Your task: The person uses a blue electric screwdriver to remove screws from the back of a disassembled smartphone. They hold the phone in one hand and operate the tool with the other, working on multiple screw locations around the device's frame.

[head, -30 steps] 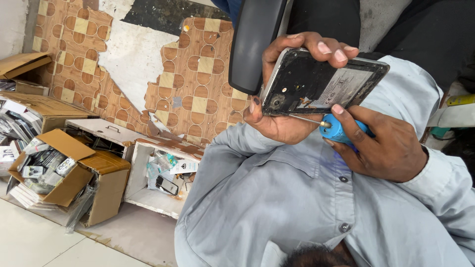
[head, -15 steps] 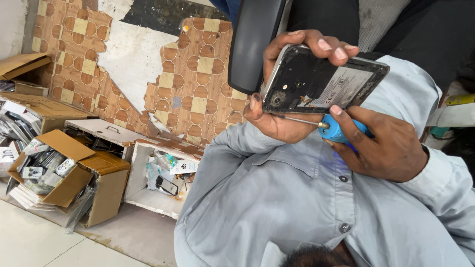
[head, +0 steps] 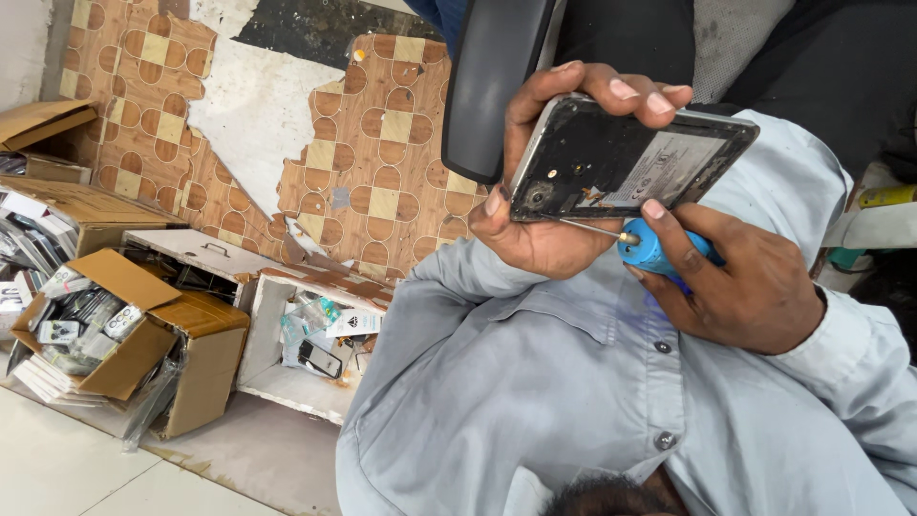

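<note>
Item: opened phone (head: 626, 162), back off, sitting at 1 o'clock of frame. Left hand (head: 544, 191) curling tight round its edge; right hand (head: 745, 287) pinching blue screwdriver (head: 654, 250), tip touching lower edge. Black chair arm (head: 492, 86) crowding at 11. Cardboard boxes (head: 143, 334) lying at 8, floor (head: 86, 468) w/ open room.

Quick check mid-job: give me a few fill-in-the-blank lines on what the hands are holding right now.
1. The phone, its back cover off, is gripped by the ___ hand.
2. The right hand holds a screwdriver with a ___ handle.
3. The boxes on the floor are made of ___.

Missing words: left; blue; cardboard.
</note>
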A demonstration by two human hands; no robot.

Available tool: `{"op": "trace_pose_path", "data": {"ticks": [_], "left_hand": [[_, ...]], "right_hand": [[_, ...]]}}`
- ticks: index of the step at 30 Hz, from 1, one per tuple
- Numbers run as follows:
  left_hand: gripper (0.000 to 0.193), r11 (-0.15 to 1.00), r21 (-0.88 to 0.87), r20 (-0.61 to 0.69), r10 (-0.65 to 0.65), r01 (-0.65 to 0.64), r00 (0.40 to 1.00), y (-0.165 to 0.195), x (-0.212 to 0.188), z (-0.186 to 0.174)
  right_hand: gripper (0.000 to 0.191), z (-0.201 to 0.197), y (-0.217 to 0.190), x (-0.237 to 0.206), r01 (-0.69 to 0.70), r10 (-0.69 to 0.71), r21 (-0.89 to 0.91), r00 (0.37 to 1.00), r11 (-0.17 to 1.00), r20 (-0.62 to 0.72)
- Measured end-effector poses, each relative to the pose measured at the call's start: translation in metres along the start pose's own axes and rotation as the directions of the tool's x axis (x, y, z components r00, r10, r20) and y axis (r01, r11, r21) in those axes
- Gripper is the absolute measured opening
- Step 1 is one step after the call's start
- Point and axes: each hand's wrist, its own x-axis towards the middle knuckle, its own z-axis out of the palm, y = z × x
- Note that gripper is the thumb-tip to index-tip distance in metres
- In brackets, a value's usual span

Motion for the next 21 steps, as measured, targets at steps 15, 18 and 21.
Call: {"op": "trace_pose_path", "data": {"ticks": [15, 18, 21], "left_hand": [[0.073, 1.000, -0.011, 0.017, -0.018, 0.018, 1.000, -0.0005, 0.0022, -0.0003], [0.073, 0.999, -0.030, -0.018, 0.043, -0.043, 0.999, -0.0023, 0.0046, 0.0021], [0.076, 0.996, -0.014, -0.008, 0.093, -0.093, 0.996, -0.0053, 0.0093, 0.0037]], "right_hand": [[0.064, -0.0003, 0.0006, -0.0009, 0.037, -0.037, -0.052, 0.999, 0.998, -0.005], [0.064, -0.0011, -0.0009, -0.0020, -0.019, 0.019, -0.037, 1.000, 0.999, -0.008], [0.065, -0.0005, -0.0021, -0.0017, -0.046, 0.046, -0.017, 0.999, 0.999, 0.007]]}}
